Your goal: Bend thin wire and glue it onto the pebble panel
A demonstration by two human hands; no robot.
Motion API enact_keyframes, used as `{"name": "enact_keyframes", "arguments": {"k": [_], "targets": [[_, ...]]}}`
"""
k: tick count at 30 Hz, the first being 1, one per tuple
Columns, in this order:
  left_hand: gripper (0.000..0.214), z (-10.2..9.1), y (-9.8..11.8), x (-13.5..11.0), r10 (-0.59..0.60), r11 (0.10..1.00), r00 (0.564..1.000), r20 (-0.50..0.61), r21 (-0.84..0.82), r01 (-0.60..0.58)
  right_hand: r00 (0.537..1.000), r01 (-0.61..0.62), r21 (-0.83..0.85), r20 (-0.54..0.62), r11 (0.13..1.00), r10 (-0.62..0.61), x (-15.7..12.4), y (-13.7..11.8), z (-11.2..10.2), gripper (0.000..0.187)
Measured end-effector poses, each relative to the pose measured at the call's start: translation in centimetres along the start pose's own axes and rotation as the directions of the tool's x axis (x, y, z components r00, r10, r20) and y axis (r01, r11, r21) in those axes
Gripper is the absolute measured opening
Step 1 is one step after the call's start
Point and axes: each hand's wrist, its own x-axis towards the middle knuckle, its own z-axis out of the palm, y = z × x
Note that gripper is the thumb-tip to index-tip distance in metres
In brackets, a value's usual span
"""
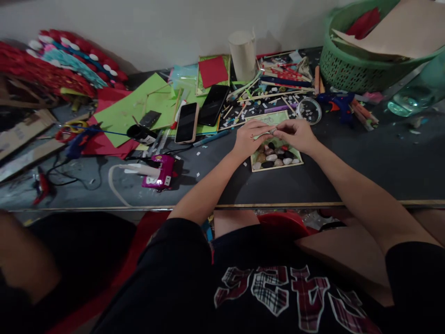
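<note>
A small rectangular frame (pixel 278 170) with a green base and pale stick edges lies in front of me. Smooth pebbles (pixel 271 157) in black, white, brown and grey fill its near part. Over the middle of the frame, my left hand (pixel 253 135) and my right hand (pixel 298 133) meet at the fingertips. Both are closed, with thumbs and fingers pinched around something small and pale that I cannot make out. A pale green far section of the frame shows beyond the fingers, partly covered by them.
Two phones (pixel 187 123) lie left of the hands, near a magenta power adapter (pixel 162 172). Scraps, sticks and a tape roll (pixel 309 111) are spread behind. Blue glue guns (pixel 336 101), a green basket (pixel 361 69) and a bottle (pixel 413 93) stand right. Another person's arm shows lower left.
</note>
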Motion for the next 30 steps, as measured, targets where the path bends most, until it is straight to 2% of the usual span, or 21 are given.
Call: {"name": "enact_keyframes", "arguments": {"k": [3,8,13,17,23,30], "targets": [[0.051,-0.1,0.0,0.1,-0.028,1.0,0.998,0.063,-0.005,0.028,0.999,-0.019,0.028,0.029,0.999,0.018,-0.3,-0.3,0.2,0.062],[0.048,0.1,0.2,0.2,0.02,0.999,0.991,0.129,-0.046,-0.014,0.994,-0.019,-0.04,0.108,0.999,0.023,-0.6,-0.8,-0.2,0.069],[0.052,0.5,0.1,0.3,0.029,0.999,0.996,0.087,-0.02,-0.028,0.992,-0.004,-0.041,0.124,0.999,0.009,-0.3,-1.1,-0.5,0.074],[0.054,0.6,-0.1,0.3,0.085,0.996,0.994,0.071,-0.003,-0.085,0.989,0.025,-0.061,0.144,0.998,-0.016,0.0,-1.1,-0.6,0.074],[0.053,0.9,-0.5,0.3,0.109,0.991,0.991,0.079,0.066,-0.114,0.986,0.043,-0.061,0.165,0.997,-0.033,0.4,-0.6,-0.8,0.072],[0.05,1.1,-0.6,0.4,0.173,0.982,0.985,0.03,0.069,-0.174,0.985,0.055,-0.02,0.162,0.998,-0.051,0.7,0.1,-0.8,0.073]]}}
